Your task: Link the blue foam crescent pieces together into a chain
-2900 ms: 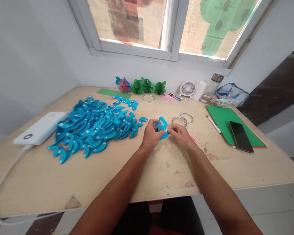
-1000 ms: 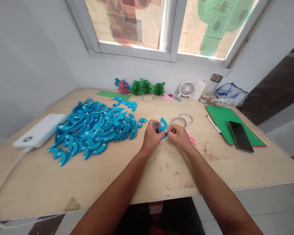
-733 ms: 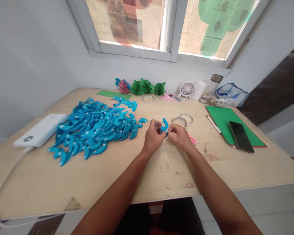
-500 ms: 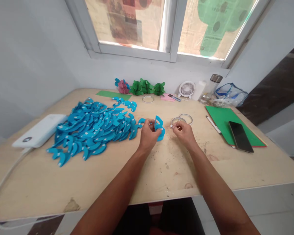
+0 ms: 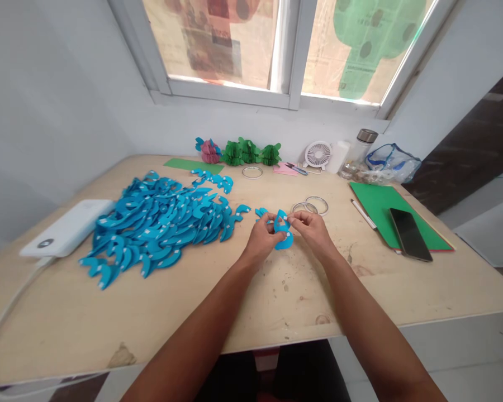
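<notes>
table — left hand pinching blue cutout (right hand touching)

Left grip holds blue cut piece; right grip at its white-marked far end. Heap of similar blue pieces, left on bench. Two rings just beyond; phone right, on green sheet.

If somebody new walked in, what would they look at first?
Probably the big heap of blue cutouts spread across the left part of the table. Next, maybe, the middle, where the left hand holds a blue piece and the right hand touches its edge. The green decorations at the back, beside a pink-and-blue one, stand out too.
</notes>
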Tool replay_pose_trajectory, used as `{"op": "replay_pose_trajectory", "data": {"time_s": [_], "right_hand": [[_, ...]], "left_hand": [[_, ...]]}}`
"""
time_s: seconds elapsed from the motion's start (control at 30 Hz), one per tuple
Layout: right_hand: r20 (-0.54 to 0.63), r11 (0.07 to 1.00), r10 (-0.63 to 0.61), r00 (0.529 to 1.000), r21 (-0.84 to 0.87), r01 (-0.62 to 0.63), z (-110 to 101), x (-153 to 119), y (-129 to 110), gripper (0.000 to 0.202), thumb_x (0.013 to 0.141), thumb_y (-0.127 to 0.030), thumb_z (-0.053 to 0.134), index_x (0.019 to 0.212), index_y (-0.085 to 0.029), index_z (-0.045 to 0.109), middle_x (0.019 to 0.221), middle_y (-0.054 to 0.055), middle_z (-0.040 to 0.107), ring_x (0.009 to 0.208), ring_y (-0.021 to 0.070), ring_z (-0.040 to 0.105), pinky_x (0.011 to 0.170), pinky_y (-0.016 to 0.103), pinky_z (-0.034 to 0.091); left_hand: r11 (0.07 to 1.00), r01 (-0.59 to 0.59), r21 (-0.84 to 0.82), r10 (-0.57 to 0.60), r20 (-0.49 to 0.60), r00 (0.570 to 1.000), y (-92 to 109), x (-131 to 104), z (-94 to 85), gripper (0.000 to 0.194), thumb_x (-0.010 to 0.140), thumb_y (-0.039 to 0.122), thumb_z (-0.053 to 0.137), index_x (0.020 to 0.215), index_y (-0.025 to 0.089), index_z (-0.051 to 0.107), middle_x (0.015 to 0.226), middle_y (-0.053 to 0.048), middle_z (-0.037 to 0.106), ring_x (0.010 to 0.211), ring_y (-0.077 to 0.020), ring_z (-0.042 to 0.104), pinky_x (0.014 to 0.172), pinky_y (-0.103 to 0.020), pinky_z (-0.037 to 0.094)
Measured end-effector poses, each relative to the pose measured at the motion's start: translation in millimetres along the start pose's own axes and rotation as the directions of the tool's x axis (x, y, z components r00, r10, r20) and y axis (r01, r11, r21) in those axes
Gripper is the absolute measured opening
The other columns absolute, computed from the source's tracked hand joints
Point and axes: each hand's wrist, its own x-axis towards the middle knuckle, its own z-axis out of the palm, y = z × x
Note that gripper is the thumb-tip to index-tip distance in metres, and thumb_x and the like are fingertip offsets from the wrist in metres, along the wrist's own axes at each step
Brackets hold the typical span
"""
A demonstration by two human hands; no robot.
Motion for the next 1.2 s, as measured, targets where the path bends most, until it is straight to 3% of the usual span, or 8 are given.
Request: {"op": "replay_pose_trajectory", "data": {"time_s": [0.17,0.3,0.43,0.57,1.2], "right_hand": [[-0.05,1.0,-0.009,0.999,-0.02,0.008,-0.4,2.1,5.0,0.013,0.07,-0.03,0.06,0.064,-0.018,0.063,0.062,0.0,0.06,0.06,0.0136,0.053,0.059,0.027,0.041],[-0.04,0.999,-0.011,0.999,-0.046,0.009,-1.0,3.0,8.5,0.014,0.07,-0.03,0.06,0.064,-0.017,0.062,0.059,0.0,0.058,0.057,0.0127,0.051,0.054,0.026,0.039],[0.001,0.997,-0.005,1.0,-0.079,0.005,-0.5,2.9,10.5,0.015,0.07,-0.031,0.059,0.064,-0.017,0.061,0.058,0.0,0.057,0.054,0.0123,0.05,0.051,0.025,0.038],[-0.01,0.996,-0.003,1.0,-0.09,0.002,0.6,2.8,10.9,0.016,0.07,-0.032,0.059,0.065,-0.017,0.061,0.058,0.0,0.059,0.054,0.0127,0.052,0.051,0.025,0.039],[-0.013,0.994,-0.011,1.0,-0.104,0.009,3.5,1.3,9.3,0.014,0.07,-0.03,0.059,0.069,-0.017,0.064,0.063,0.001,0.063,0.057,0.0139,0.056,0.053,0.024,0.042]], "left_hand": [[0.998,0.044,-0.046,-0.042,0.038,0.998,-1.8,1.3,0.0,0.033,0.053,0.019,0.07,0.082,0.016,0.056,0.059,0.003,0.06,0.051,-0.0104,0.056,0.048,-0.02,0.041],[0.997,0.013,-0.077,-0.015,-0.034,0.999,-0.5,3.2,-0.7,0.03,0.056,0.028,0.072,0.081,0.015,0.06,0.065,0.0,0.064,0.055,-0.0119,0.057,0.049,-0.022,0.043],[0.997,-0.042,-0.059,0.037,-0.094,0.995,4.9,1.6,-1.0,0.018,0.06,0.023,0.067,0.076,0.014,0.066,0.071,-0.002,0.067,0.067,-0.0137,0.061,0.058,-0.022,0.045],[0.999,-0.017,-0.047,0.011,-0.124,0.992,6.5,1.4,-1.5,0.01,0.063,0.021,0.062,0.069,0.014,0.067,0.066,-0.002,0.067,0.063,-0.0129,0.059,0.054,-0.021,0.043],[0.997,0.003,-0.075,-0.011,-0.111,0.994,2.7,0.2,-1.1,0.012,0.058,0.023,0.069,0.067,0.014,0.067,0.063,-0.002,0.066,0.059,-0.0119,0.059,0.052,-0.02,0.042]]}}
